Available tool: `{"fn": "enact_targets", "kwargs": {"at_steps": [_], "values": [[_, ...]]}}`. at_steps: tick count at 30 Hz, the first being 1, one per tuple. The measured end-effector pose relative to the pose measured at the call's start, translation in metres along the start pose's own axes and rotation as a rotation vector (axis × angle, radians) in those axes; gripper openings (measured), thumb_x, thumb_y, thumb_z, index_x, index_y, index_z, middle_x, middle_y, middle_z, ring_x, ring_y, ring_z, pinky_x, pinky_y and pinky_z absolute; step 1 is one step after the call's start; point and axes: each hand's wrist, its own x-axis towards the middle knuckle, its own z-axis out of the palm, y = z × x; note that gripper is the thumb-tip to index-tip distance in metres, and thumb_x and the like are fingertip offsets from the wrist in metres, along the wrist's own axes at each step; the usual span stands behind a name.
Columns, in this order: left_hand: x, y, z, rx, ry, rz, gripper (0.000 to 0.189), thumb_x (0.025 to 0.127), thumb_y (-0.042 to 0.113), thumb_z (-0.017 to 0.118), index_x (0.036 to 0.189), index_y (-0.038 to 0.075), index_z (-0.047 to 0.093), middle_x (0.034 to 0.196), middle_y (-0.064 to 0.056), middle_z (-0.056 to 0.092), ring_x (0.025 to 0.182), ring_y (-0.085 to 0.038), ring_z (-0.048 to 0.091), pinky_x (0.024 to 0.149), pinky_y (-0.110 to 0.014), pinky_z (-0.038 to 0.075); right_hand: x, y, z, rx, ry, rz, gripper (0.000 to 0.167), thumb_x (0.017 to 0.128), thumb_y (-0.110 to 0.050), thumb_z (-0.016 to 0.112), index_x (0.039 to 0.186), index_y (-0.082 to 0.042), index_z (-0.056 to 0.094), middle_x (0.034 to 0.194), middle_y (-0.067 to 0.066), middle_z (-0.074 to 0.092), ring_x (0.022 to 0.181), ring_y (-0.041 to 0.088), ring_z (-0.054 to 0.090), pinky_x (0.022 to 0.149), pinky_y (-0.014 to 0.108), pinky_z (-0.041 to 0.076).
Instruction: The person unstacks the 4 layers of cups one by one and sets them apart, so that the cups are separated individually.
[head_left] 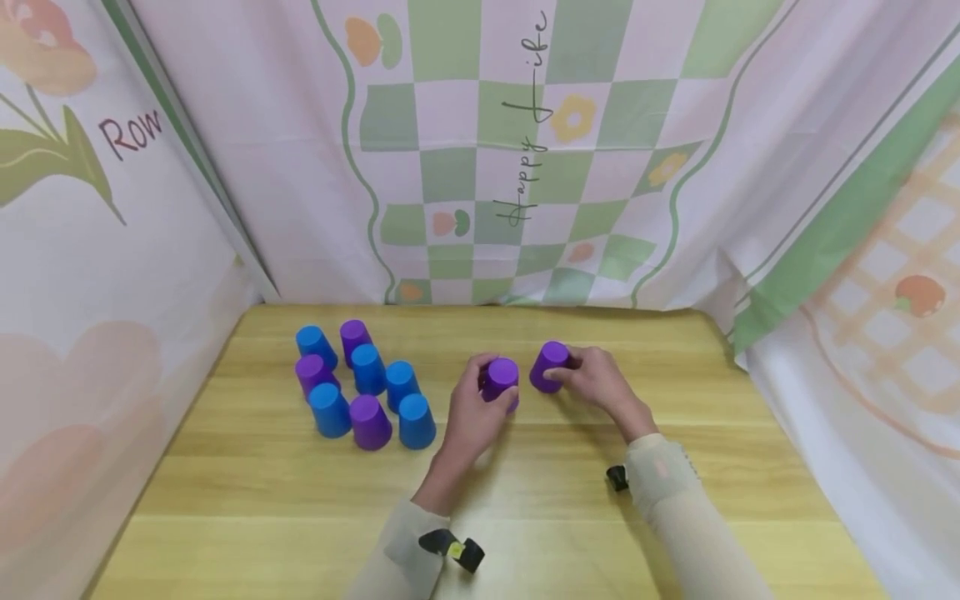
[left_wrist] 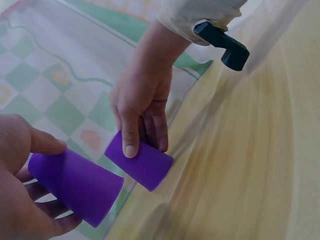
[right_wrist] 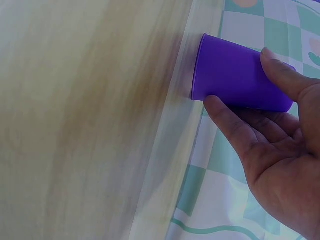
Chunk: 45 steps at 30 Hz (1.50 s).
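My left hand (head_left: 474,417) grips an upside-down purple cup (head_left: 502,375), thumb on the near side and fingers around the back. To its right, my right hand (head_left: 602,383) holds another upside-down purple cup (head_left: 551,358) from the right. A small gap separates the two cups. In the left wrist view the left hand's purple cup (left_wrist: 75,187) shows its rim facing the table, and the other purple cup (left_wrist: 142,162) is just beyond it. The right wrist view has the thumb and fingers around the right-hand cup (right_wrist: 240,75), its rim near the tabletop.
On the left of the wooden table (head_left: 247,508) stands a loose group of upside-down cups, several blue ones (head_left: 330,408) and 3 purple ones (head_left: 371,422). A checkered curtain (head_left: 517,167) hangs along the table's back edge, with patterned cloths on both sides.
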Motion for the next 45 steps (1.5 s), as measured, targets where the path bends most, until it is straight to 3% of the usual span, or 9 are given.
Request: {"fn": "enact_targets", "kwargs": {"at_steps": [9,25,32,40,45], "values": [[-0.016,0.008,-0.015,0.034,-0.027,-0.019,0.051,0.095,0.006,0.077,0.140,0.017,0.057,0.143,-0.008,0.063,0.137,-0.030,0.059,0.115,-0.051,0.050,0.000,-0.001,0.002,0.000,-0.002,0.014,0.044,0.092,-0.036,0.081,0.121,-0.004,0.077,0.106,0.016,0.080,0.084,0.023,0.070,0.079,0.041,0.058],[-0.055,0.006,-0.052,0.104,-0.066,-0.024,0.049,0.091,0.011,0.082,0.135,0.017,0.062,0.136,-0.009,0.068,0.133,-0.033,0.062,0.112,-0.054,0.052,-0.001,-0.004,-0.001,0.015,-0.040,0.034,0.049,0.094,-0.038,0.080,0.127,-0.002,0.073,0.112,0.017,0.078,0.089,0.024,0.070,0.080,0.039,0.059],[-0.068,0.005,-0.072,0.153,-0.080,-0.057,0.048,0.090,0.012,0.083,0.133,0.019,0.064,0.135,-0.005,0.068,0.136,-0.033,0.060,0.114,-0.057,0.049,0.000,-0.003,-0.001,0.003,-0.046,0.043,0.055,0.094,-0.041,0.079,0.132,-0.002,0.071,0.116,0.019,0.077,0.094,0.027,0.071,0.084,0.043,0.059],[-0.078,0.000,-0.100,0.224,-0.128,-0.101,0.045,0.087,0.015,0.086,0.126,0.024,0.066,0.133,-0.005,0.069,0.130,-0.033,0.063,0.111,-0.058,0.052,0.001,-0.002,-0.001,0.016,-0.057,0.040,0.054,0.094,-0.042,0.078,0.131,-0.002,0.071,0.113,0.017,0.078,0.090,0.024,0.070,0.078,0.038,0.058],[-0.084,-0.006,-0.116,0.240,-0.122,-0.126,0.044,0.085,0.015,0.087,0.123,0.027,0.067,0.132,-0.004,0.070,0.131,-0.034,0.063,0.111,-0.058,0.052,0.001,-0.001,-0.001,0.007,-0.058,0.038,0.053,0.094,-0.043,0.078,0.129,-0.003,0.072,0.112,0.016,0.078,0.087,0.023,0.069,0.076,0.035,0.057]]}}
